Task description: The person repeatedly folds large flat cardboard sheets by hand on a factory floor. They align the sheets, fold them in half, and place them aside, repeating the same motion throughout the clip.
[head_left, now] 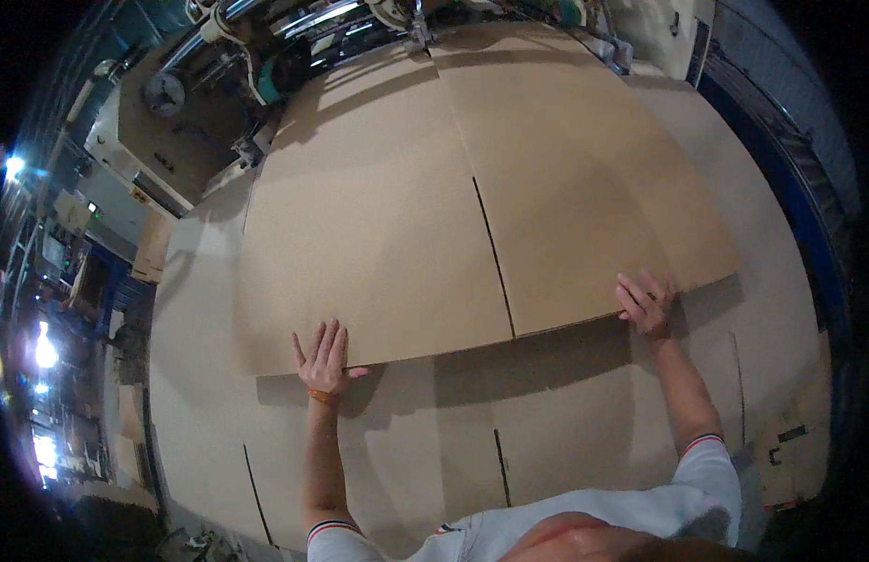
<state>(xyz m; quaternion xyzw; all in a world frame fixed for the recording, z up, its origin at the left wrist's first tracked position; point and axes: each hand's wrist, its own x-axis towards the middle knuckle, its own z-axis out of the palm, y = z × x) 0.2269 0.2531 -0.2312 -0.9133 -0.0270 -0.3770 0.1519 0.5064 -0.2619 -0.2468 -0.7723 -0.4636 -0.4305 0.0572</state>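
A large brown corrugated cardboard sheet (378, 234) spreads out before me. A crease and a dark slot run along its middle, and its far end reaches in under the machine. My left hand (326, 361) lies on the sheet's near edge at the left, fingers stretched and spread on top, thumb pointing sideways along the edge. At the right part of the same edge is my right hand (646, 304), its fingers apart on the top face and slightly bent. Below the sheet lies more cardboard (556, 421) with dark slots, shaded by the sheet's edge.
A machine (308, 42) with metal shafts and rollers spans the far side, with a light housing (139, 140) at the left. A blue rail (753, 159) runs along the right. Another cardboard piece (790, 459) stands at the lower right. Bright lights (46, 347) show at far left.
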